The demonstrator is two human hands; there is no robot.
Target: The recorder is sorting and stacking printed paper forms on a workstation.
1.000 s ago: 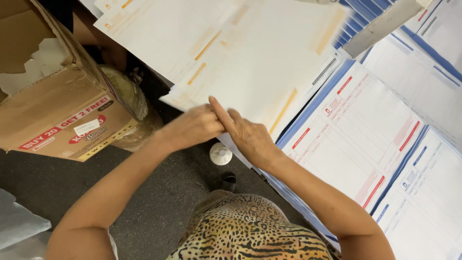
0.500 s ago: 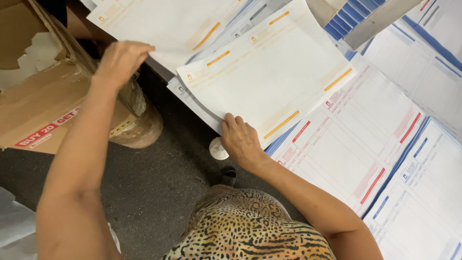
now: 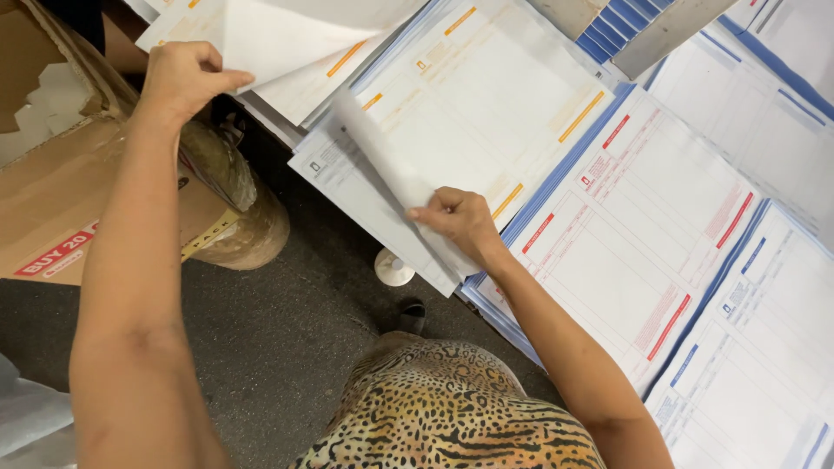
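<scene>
Dark grey carpet floor (image 3: 287, 330) (speckled), brown cardboard box (image 3: 52, 200) at left

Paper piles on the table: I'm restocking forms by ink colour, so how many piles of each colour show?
Orange-printed piles: 2; the left hand and the right hand each pinch a sheet from one
Red-printed pile: 1
Blue-printed piles: 2
Grey-printed pile: 1
Total: 6
</scene>
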